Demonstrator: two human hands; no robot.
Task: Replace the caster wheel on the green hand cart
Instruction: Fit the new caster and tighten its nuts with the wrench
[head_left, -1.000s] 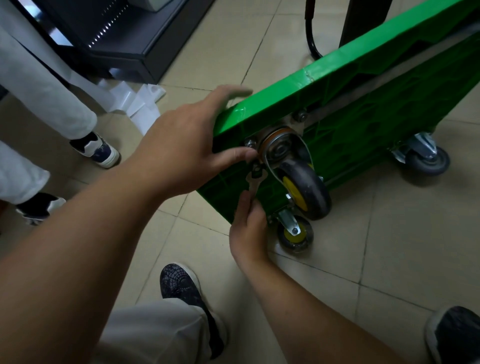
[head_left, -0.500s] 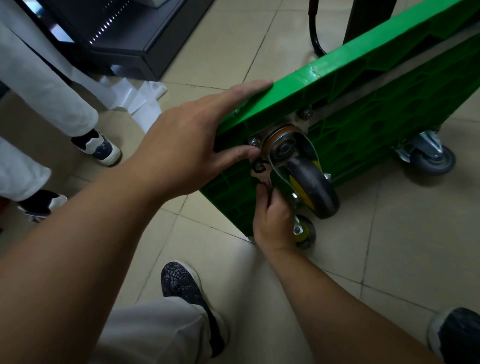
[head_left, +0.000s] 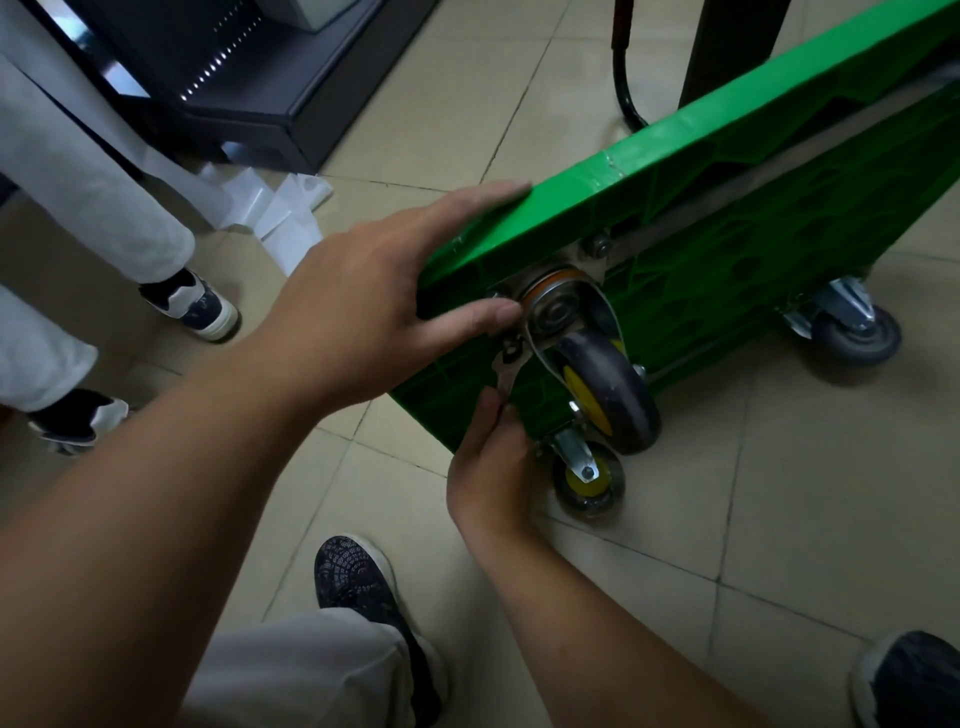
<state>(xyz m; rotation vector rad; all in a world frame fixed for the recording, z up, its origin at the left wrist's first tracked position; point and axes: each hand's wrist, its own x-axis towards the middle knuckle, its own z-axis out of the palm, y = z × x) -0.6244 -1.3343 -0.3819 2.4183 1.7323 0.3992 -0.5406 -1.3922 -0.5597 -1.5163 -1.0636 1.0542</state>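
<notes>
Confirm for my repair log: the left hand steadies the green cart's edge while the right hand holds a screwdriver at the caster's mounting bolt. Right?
Not quite: in the head view the right hand holds a wrench, not a screwdriver, at the caster mounting bolt. The left hand does steady the green cart.

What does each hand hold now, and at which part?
The right hand grips the wrench by its handle's lower end. The left hand holds nothing; its straight fingers rest on the edge of the green cart.

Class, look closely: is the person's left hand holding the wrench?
No: the right hand grips the wrench, while the left hand rests open on the edge of the green cart.
</notes>
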